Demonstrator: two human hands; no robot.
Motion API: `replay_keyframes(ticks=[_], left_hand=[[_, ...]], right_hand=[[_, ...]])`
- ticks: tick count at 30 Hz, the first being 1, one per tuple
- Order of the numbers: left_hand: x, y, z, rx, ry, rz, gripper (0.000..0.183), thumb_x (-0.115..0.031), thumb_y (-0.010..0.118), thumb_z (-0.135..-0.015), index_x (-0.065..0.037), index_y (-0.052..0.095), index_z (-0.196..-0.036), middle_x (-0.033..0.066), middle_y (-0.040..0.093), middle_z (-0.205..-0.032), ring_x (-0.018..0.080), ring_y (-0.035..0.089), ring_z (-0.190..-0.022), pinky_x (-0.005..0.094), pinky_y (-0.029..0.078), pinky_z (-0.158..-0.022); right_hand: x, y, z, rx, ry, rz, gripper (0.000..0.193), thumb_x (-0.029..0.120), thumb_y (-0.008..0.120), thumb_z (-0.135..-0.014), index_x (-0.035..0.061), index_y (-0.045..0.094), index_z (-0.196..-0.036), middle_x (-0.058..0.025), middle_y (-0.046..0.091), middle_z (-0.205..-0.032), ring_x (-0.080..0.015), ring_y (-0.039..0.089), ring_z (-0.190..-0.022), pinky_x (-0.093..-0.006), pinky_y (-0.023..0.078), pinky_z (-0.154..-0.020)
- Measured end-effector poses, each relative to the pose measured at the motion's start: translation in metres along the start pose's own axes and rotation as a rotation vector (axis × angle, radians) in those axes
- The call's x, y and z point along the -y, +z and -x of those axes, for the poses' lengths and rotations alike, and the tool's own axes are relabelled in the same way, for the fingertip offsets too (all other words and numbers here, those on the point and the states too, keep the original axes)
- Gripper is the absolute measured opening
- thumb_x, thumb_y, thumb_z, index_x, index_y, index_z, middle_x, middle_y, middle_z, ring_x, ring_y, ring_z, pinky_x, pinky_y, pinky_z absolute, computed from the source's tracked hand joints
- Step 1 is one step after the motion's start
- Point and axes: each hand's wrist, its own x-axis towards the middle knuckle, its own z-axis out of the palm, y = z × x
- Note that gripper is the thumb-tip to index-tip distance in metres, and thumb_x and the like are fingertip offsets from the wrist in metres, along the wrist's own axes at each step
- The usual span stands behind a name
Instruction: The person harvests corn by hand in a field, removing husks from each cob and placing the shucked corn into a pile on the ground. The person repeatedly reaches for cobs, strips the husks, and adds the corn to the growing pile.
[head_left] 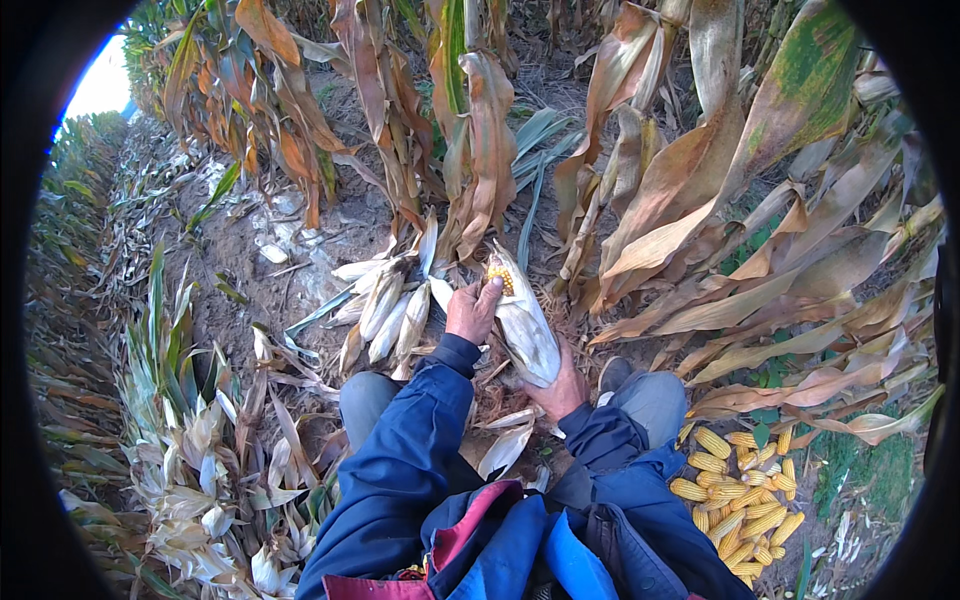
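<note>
Between my hands is an ear of corn (526, 335), its pale dry husk still wrapped round most of it. Yellow kernels show at the far tip, where the husk is parted. My left hand (473, 311) is closed at that tip, its thumb pressed against the husk beside the bare kernels. Round the thick lower end, my right hand (563, 385) grips the ear from beneath and the right; some of its fingers are hidden behind the husk. Just left of my left hand lies a cluster of unhusked ears (384, 308) on the ground.
A pile of husked yellow ears (738, 497) lies by my right knee. Stripped husks (190, 490) are heaped at the left. Dry standing corn stalks (480, 140) rise ahead, and drooping brown leaves (690, 220) reach in from the right. A loose husk (506, 450) lies between my legs.
</note>
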Motion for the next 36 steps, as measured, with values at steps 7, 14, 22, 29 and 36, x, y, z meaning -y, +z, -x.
replay_keyframes(ticks=[7, 14, 22, 29, 36], left_hand=[[-0.001, -0.003, 0.001, 0.023, -0.004, -0.052, 0.052, -0.046, 0.058, -0.096, 0.004, 0.067, -0.085, 0.0146, 0.062, -0.066, 0.0201, 0.060, -0.063, 0.0379, 0.047, -0.063], [-0.005, -0.003, 0.004, 0.034, -0.001, -0.079, 0.048, -0.043, 0.059, -0.097, 0.003, 0.067, -0.090, 0.0115, 0.064, -0.070, 0.0164, 0.059, -0.067, 0.0353, 0.048, -0.065], [-0.027, 0.009, 0.026, 0.192, 0.032, -0.070, 0.036, -0.035, 0.062, -0.097, 0.000, 0.070, -0.094, 0.0081, 0.064, -0.068, 0.0095, 0.054, -0.063, 0.0328, 0.048, -0.059], [-0.031, 0.030, 0.058, 0.411, 0.397, -0.606, 0.031, -0.039, 0.062, -0.091, -0.008, 0.067, -0.086, 0.0198, 0.062, -0.064, 0.0402, 0.064, -0.063, 0.0506, 0.051, -0.059], [-0.030, 0.028, 0.055, 0.427, 0.410, -0.487, 0.029, -0.036, 0.063, -0.092, -0.008, 0.067, -0.089, 0.0212, 0.063, -0.068, 0.0416, 0.064, -0.067, 0.0502, 0.051, -0.061]], right_hand=[[-0.006, 0.002, -0.002, -0.012, 0.012, 0.028, 0.100, 0.036, 0.086, -0.067, 0.0169, 0.028, -0.146, -0.0250, 0.068, -0.106, -0.0446, 0.067, -0.094, -0.0497, 0.055, -0.080], [-0.016, 0.008, -0.005, -0.010, 0.075, 0.063, 0.097, 0.038, 0.086, -0.065, 0.0176, 0.032, -0.143, -0.0249, 0.069, -0.100, -0.0450, 0.067, -0.091, -0.0493, 0.055, -0.078], [-0.049, 0.024, -0.024, -0.039, 0.042, -0.124, 0.080, 0.032, 0.087, -0.064, 0.0083, 0.047, -0.130, -0.0200, 0.068, -0.107, -0.0366, 0.068, -0.096, -0.0426, 0.054, -0.084], [-0.070, 0.036, -0.033, 0.028, 0.015, -0.246, 0.067, 0.022, 0.085, -0.072, 0.0012, 0.050, -0.124, -0.0141, 0.067, -0.109, -0.0246, 0.067, -0.098, -0.0353, 0.053, -0.084], [-0.075, 0.037, -0.041, 0.048, 0.019, -0.272, 0.068, 0.012, 0.088, -0.068, 0.0022, 0.048, -0.122, -0.0095, 0.064, -0.111, -0.0197, 0.065, -0.098, -0.0334, 0.054, -0.085]])
